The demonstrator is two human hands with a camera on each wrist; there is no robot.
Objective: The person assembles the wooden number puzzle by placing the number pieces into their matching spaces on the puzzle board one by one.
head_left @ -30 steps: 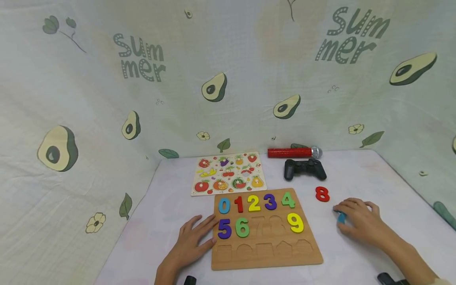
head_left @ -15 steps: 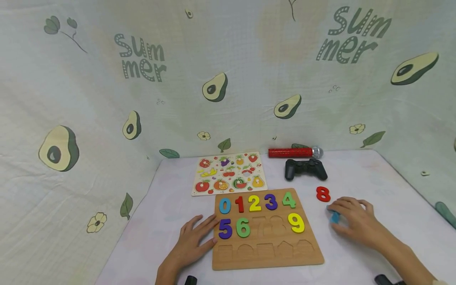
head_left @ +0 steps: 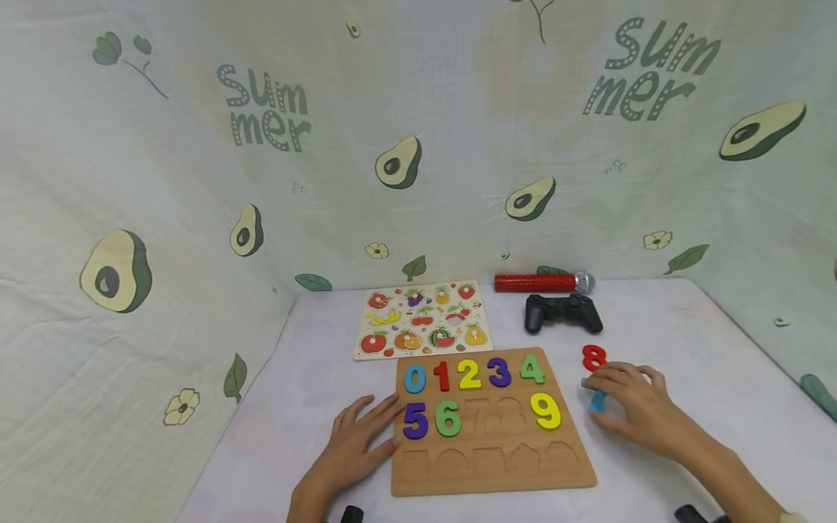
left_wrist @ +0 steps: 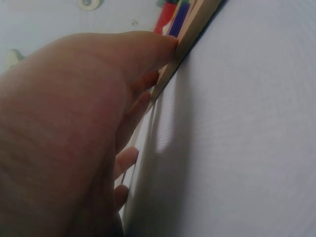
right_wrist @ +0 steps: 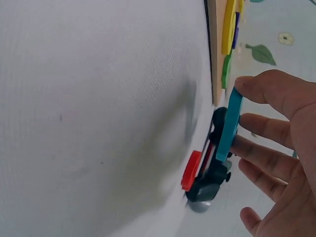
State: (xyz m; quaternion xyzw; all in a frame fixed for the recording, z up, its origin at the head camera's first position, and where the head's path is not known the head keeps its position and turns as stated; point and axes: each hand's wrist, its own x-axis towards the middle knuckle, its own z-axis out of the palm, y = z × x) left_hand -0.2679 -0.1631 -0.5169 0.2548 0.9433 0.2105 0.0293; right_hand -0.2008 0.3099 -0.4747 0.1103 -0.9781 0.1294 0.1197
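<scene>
My right hand pinches a blue number piece between thumb and fingertips, just off the right side of the wooden number board. In the head view, fingers cover much of the blue piece's shape. In the right wrist view it is seen edge-on, above the table. At the board's left edge rests my left hand, fingers spread and fairly straight, thumb touching the rim. The board holds 0 to 6 and a yellow 9; recesses show between the 6 and 9 and along the bottom row.
A red 8 lies on the table just beyond my right fingers. Behind the board are a fruit puzzle board, a black game controller and a red microphone. A printed cloth rises at the back and sides.
My right hand has moved left with the blue number piece, closer to the number board and the red 8. My left hand stays at the board's left edge.
</scene>
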